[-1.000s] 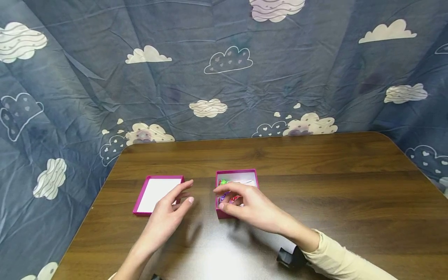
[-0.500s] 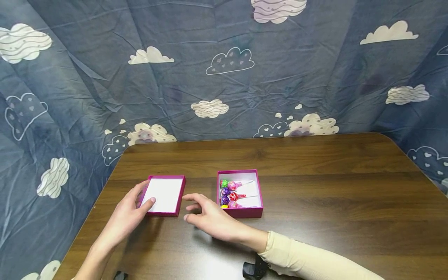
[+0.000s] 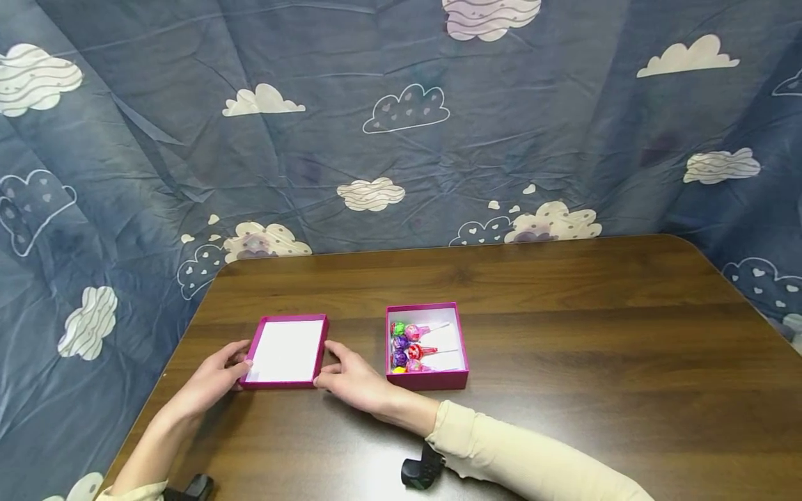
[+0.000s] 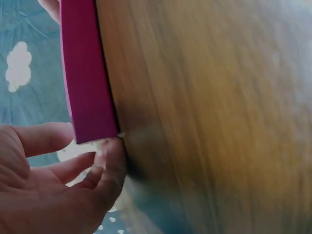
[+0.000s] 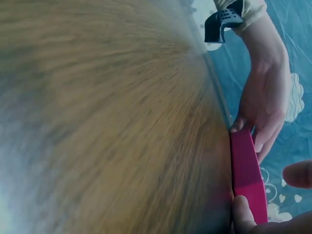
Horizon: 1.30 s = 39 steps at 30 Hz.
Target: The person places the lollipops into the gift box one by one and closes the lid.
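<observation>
A square magenta box lid (image 3: 319, 355) with a white inside lies hollow side up on the table's left part. My left hand (image 3: 216, 379) grips its left edge near the front corner, thumb at the rim, fingers low against the wall, as the left wrist view shows. My right hand (image 3: 357, 383) holds the right edge by the near corner; in the right wrist view one digit presses the magenta wall (image 5: 246, 165) while another fingertip stands off it. Right of this hand stands a magenta box (image 3: 432, 380), with several wrapped lollipops (image 3: 413, 351) inside.
The brown wooden table (image 3: 564, 362) extends right of the box. Behind it hangs a dark blue cloth (image 3: 313, 160) with cloud prints. Black camera mounts (image 3: 421, 472) are worn at both wrists.
My right hand has moved left from above the lollipop box to the lid's right edge. My left hand has moved left and down, round to the lid's left edge.
</observation>
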Tool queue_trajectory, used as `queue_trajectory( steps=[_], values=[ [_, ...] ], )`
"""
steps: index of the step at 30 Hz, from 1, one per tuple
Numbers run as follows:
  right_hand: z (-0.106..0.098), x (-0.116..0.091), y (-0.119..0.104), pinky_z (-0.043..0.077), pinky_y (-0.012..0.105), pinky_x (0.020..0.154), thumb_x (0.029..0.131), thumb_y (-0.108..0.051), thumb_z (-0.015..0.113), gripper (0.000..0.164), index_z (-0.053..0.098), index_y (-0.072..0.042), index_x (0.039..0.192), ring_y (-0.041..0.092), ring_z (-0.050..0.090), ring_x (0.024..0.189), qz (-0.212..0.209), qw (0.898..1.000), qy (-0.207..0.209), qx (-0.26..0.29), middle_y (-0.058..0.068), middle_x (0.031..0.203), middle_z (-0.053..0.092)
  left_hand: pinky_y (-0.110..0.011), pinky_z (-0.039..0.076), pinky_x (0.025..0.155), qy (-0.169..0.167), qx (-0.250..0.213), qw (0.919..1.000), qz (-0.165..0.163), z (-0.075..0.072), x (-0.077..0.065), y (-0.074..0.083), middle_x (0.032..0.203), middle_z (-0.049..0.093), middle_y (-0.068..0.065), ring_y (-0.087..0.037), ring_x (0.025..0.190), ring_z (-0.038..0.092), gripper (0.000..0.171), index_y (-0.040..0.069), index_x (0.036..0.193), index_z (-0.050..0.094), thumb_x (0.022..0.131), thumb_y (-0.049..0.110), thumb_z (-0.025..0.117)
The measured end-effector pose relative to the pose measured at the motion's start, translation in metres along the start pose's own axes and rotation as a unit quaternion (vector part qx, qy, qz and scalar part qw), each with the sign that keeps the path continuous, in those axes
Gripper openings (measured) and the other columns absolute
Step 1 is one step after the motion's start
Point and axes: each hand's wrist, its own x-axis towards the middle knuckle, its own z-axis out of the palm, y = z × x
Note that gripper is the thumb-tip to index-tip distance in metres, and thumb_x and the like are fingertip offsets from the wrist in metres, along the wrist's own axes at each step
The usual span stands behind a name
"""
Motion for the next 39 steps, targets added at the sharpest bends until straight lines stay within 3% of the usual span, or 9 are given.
queue_trajectory(
  steps=[5,9,14,19,21,24,27,32,39],
  values=[
    [0.004,0.006,0.003,0.049,0.026,0.079,0.084,-0.004,0.065,0.08,0.024,0.002,0.153,0.016,0.064,0.088,0.005,1.0,0.006,0.009,0.013,0.099,0.069,-0.03,0.047,0.071,-0.012,-0.002,0.9999,-0.002,-0.002,0.003,-0.008,0.121,0.049,-0.026,-0.023,0.093,0.051,0.051,-0.018,0.142,0.03,0.099,0.004,0.046],
    [0.005,0.005,0.005,0.047,0.024,0.074,0.081,-0.003,0.063,0.074,0.034,0.003,0.148,0.012,0.061,0.079,-0.004,1.0,0.012,-0.011,0.01,0.089,0.068,-0.035,0.044,0.081,-0.01,0.003,0.9999,-0.004,-0.001,-0.003,-0.008,0.128,0.048,-0.03,-0.03,0.106,0.049,0.05,-0.018,0.141,0.033,0.1,0.006,0.047],
    [0.008,-0.003,0.005,0.049,0.032,0.085,0.083,-0.006,0.065,0.057,0.047,0.002,0.137,0.021,0.061,0.103,-0.033,0.998,0.028,-0.05,0.013,0.114,0.063,-0.048,0.033,0.101,0.012,0.011,0.9998,-0.01,0.005,-0.015,-0.005,0.14,0.042,-0.035,-0.04,0.128,0.037,0.048,-0.017,0.14,0.037,0.102,0.009,0.047],
    [0.009,-0.009,0.006,0.049,0.038,0.092,0.085,-0.005,0.066,0.052,0.049,0.001,0.134,0.03,0.057,0.117,-0.054,0.997,0.034,-0.044,0.015,0.135,0.05,-0.056,0.028,0.106,0.017,0.004,0.9998,-0.01,0.01,-0.026,-0.002,0.142,0.039,-0.036,-0.044,0.133,0.033,0.046,-0.018,0.14,0.038,0.102,0.009,0.045],
    [0.01,-0.011,0.007,0.049,0.034,0.089,0.086,-0.005,0.067,0.05,0.05,0.001,0.132,0.03,0.058,0.115,-0.056,0.997,0.034,-0.042,0.015,0.136,0.048,-0.048,0.037,0.101,0.023,0.006,0.9997,-0.007,0.011,-0.03,-0.001,0.136,0.047,-0.034,-0.041,0.126,0.043,0.045,-0.018,0.139,0.039,0.103,0.009,0.045],
    [0.012,-0.014,0.007,0.05,0.029,0.085,0.085,-0.006,0.069,0.049,0.051,0.0,0.13,0.027,0.061,0.11,-0.059,0.996,0.033,-0.053,0.013,0.13,0.051,-0.035,0.049,0.082,0.039,-0.003,0.9992,-0.004,0.011,-0.036,0.003,0.118,0.059,-0.027,-0.029,0.099,0.059,0.043,-0.017,0.138,0.041,0.103,0.007,0.045],
    [0.013,-0.018,0.007,0.049,0.025,0.082,0.083,-0.007,0.071,0.049,0.052,-0.002,0.128,0.025,0.061,0.107,-0.062,0.995,0.033,-0.067,0.011,0.122,0.053,-0.028,0.048,0.061,0.059,-0.004,0.9982,0.003,0.012,-0.04,0.007,0.1,0.063,-0.016,-0.018,0.068,0.056,0.041,-0.017,0.137,0.042,0.102,0.004,0.044],
    [0.013,-0.023,0.004,0.049,0.023,0.08,0.082,-0.006,0.072,0.05,0.054,-0.004,0.128,0.023,0.061,0.105,-0.07,0.996,0.036,-0.045,0.009,0.121,0.05,-0.03,0.049,0.063,0.076,-0.024,0.9968,0.001,0.01,-0.048,0.009,0.101,0.064,-0.015,-0.02,0.064,0.057,0.041,-0.014,0.137,0.044,0.103,0.009,0.047],
    [0.013,-0.029,-0.005,0.052,0.022,0.078,0.078,-0.002,0.079,0.059,0.055,-0.01,0.131,0.017,0.062,0.095,-0.062,0.997,0.03,0.017,0.005,0.125,0.048,-0.033,0.051,0.058,0.092,-0.116,0.9887,0.021,0.012,-0.057,0.005,0.096,0.062,-0.013,-0.015,0.07,0.057,0.035,-0.011,0.133,0.045,0.104,0.008,0.046]
  ],
)
